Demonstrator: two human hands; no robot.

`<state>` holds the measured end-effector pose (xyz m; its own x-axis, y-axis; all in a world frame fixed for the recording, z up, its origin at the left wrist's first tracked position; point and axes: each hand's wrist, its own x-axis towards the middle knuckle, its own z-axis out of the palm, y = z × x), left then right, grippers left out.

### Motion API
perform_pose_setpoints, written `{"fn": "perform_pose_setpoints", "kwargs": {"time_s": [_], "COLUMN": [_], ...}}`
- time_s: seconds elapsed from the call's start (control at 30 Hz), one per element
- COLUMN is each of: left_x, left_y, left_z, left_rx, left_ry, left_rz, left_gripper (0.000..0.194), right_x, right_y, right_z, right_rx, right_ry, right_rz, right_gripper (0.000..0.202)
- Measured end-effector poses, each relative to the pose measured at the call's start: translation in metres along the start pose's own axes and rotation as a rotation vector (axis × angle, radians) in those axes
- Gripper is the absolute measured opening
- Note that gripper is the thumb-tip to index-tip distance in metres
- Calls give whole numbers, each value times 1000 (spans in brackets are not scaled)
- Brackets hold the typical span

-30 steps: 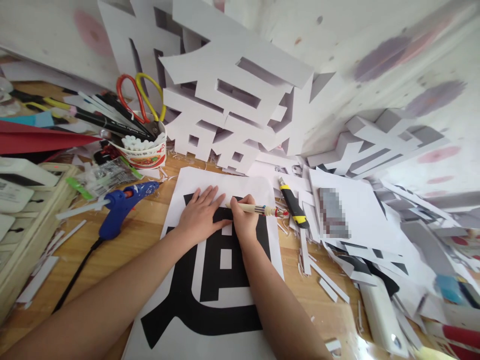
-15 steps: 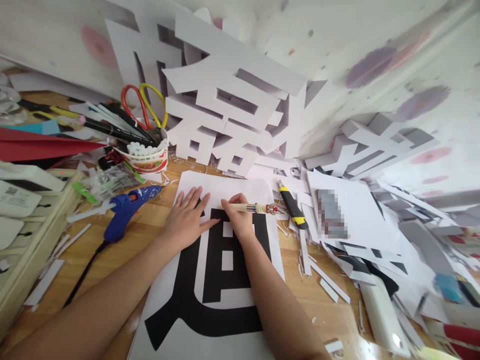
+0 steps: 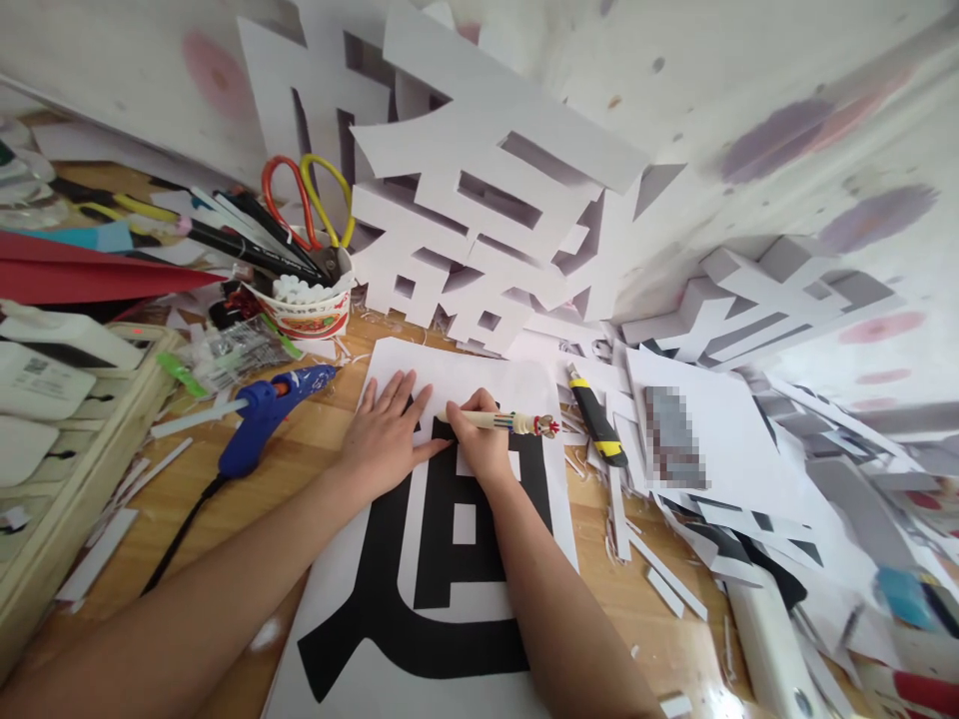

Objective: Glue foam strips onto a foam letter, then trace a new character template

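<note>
A white sheet [image 3: 337, 689] lies on the wooden table, and a black cut-out character [image 3: 442, 644] rests on it. Spread over the upper left of the black shape, my left hand [image 3: 386, 439] presses flat with its fingers apart. My right hand [image 3: 478, 437] pinches a cream pen [image 3: 498, 421] decorated with a red and brown figure at its end. The pen lies nearly level, its tip pointing left at the top edge of the black shape, close to my left thumb. My right forearm hides part of the character's right side.
A blue glue gun [image 3: 251, 429] and a paper cup [image 3: 311, 312] with scissors [image 3: 330, 200] are at the left. Large white paper characters [image 3: 479, 190] stand behind. A yellow-black cutter [image 3: 595, 414], paper scraps [image 3: 666, 569] and a white sheet stack [image 3: 726, 419] lie right.
The whole view has shifted, so the table things appear slightly farther right. Both hands keep about the same places on the sheet, the pen still in my right hand.
</note>
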<state>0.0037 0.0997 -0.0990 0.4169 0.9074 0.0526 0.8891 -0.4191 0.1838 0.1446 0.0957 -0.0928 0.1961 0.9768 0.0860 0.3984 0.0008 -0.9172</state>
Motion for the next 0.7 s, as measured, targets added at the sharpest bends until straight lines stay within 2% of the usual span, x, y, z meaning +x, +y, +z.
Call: {"fn": "perform_pose_setpoints", "kwargs": {"time_s": [0.7], "left_x": [1], "left_y": [-2], "left_z": [5], "left_rx": [-4], "left_ry": [19], "left_rz": [0], "left_gripper": [75], "right_x": [3], "right_y": [3], "right_z": [0], "right_rx": [-21], "right_ry": [-58], "right_rz": [7], "right_gripper": [30]}}
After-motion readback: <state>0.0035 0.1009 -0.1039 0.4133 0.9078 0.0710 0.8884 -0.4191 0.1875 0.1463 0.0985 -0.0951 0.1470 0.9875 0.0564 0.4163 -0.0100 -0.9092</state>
